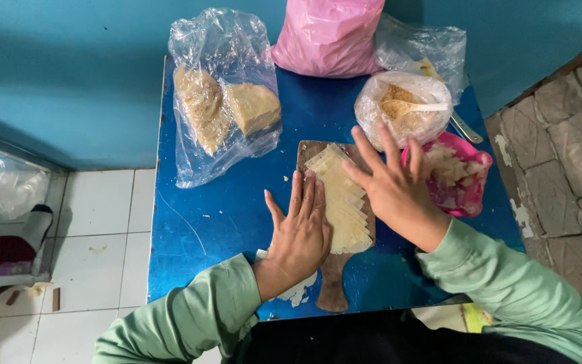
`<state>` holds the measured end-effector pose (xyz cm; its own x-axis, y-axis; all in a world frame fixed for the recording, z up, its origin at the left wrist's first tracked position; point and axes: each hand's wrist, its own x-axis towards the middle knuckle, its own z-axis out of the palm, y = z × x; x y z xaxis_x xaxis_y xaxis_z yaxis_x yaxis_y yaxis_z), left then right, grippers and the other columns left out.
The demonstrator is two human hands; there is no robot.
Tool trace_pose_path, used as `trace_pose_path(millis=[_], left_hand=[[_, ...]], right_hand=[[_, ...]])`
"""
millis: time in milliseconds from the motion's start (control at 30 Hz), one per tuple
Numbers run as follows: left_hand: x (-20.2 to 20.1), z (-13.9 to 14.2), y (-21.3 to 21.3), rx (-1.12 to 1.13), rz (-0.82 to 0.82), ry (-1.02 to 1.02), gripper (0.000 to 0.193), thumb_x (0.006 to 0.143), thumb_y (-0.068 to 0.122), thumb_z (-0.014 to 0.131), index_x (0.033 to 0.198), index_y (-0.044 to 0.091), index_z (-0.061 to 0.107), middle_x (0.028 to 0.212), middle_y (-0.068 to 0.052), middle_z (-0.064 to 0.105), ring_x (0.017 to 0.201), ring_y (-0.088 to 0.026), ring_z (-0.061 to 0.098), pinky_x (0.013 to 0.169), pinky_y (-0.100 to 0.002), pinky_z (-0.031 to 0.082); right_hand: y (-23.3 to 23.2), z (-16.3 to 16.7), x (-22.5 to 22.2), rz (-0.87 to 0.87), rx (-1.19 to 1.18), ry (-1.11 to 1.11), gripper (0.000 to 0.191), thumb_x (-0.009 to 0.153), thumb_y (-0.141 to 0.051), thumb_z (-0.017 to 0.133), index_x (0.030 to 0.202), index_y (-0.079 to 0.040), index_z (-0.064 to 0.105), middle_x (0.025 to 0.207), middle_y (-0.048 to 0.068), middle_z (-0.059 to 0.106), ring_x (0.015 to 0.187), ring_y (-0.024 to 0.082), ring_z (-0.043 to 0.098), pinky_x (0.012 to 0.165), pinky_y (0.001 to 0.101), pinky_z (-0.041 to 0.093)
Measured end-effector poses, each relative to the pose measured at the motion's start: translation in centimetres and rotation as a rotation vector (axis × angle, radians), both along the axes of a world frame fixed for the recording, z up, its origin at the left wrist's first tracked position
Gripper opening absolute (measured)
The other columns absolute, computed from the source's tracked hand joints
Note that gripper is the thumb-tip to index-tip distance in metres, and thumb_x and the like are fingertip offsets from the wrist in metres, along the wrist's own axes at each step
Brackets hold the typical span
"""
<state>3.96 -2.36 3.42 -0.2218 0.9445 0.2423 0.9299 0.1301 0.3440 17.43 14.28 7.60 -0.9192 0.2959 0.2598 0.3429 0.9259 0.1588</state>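
The thin pale dough sheets (342,199) lie in a row, one partly on top of the next, on a brown wooden board (335,269) on the blue worktop (217,209). The row sits right between the two hands. Its long way runs from close to the person's body, up and a little to the left, away from the person. The left hand (301,229) lies flat with its fingers held close together, and its edge touches the left side of the row. The right hand (391,182) is open with the fingers spread wide, and its fingertips come over the far end of the row from the right side. I cannot tell if they press on the sheets or just float above them. Both hands are close to the sheets, but the left hand is the one snug against them. Neither hand holds anything. Past the right hand are a pink bowl (469,199) with pale bits in it and a bag of crumbs (402,111) with a spoon. Past the left hand, well apart, is a clear bag (220,108) with two pale lumps.
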Motion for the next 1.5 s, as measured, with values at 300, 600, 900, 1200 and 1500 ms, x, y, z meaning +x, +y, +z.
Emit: trace_pose_path(millis=[300,600,900,1200,1500], left_hand=[[0.0,0.0,-0.1,0.010,-0.003,-0.002,0.070,0.093,0.022,0.050,0.152,-0.009,0.032,0.164,-0.026,0.022,0.156,-0.042,0.005,0.109,-0.082,0.005],[0.0,0.1,0.0,-0.003,-0.003,-0.012,0.070,0.093,0.022,0.051,0.152,-0.010,0.031,0.164,-0.026,0.022,0.156,-0.042,0.005,0.108,-0.083,0.004],[0.1,-0.2,0.1,-0.009,0.009,0.025,0.067,0.094,0.023,0.050,0.151,-0.009,0.034,0.165,-0.025,0.023,0.156,-0.041,0.007,0.110,-0.083,0.005],[0.0,0.1,-0.2,0.022,-0.008,0.019,0.068,0.094,0.023,0.049,0.152,-0.011,0.033,0.164,-0.027,0.023,0.156,-0.043,0.007,0.109,-0.083,0.006],[0.0,-0.4,0.1,-0.005,0.008,-0.020,0.069,0.092,0.022,0.050,0.152,-0.008,0.034,0.165,-0.024,0.023,0.156,-0.042,0.008,0.108,-0.084,0.005]], right_hand=[[-1.5,0.0,1.4,0.071,-0.065,-0.038,0.070,0.079,0.003,0.057,0.141,-0.028,0.063,0.166,0.015,0.030,0.150,0.044,0.024,0.110,0.0739,0.022],[-0.8,0.4,1.4,0.030,-0.053,0.030,0.059,0.080,0.000,0.058,0.131,-0.025,0.071,0.164,0.012,0.035,0.146,0.042,0.030,0.111,0.0690,0.024],[-1.6,-0.8,0.9,0.184,-0.392,0.067,0.079,0.073,0.011,0.053,0.144,-0.021,0.063,0.165,0.020,0.029,0.148,0.050,0.023,0.110,0.0710,0.023],[-1.3,0.4,3.0,0.032,-0.141,-0.117,0.063,0.076,0.003,0.058,0.128,-0.031,0.065,0.166,0.011,0.031,0.153,0.042,0.022,0.114,0.0716,0.020],[-2.4,-1.7,2.4,0.003,0.102,-0.048,0.066,0.085,-0.005,0.060,0.146,-0.029,0.062,0.167,0.011,0.032,0.153,0.038,0.023,0.116,0.0663,0.022]])
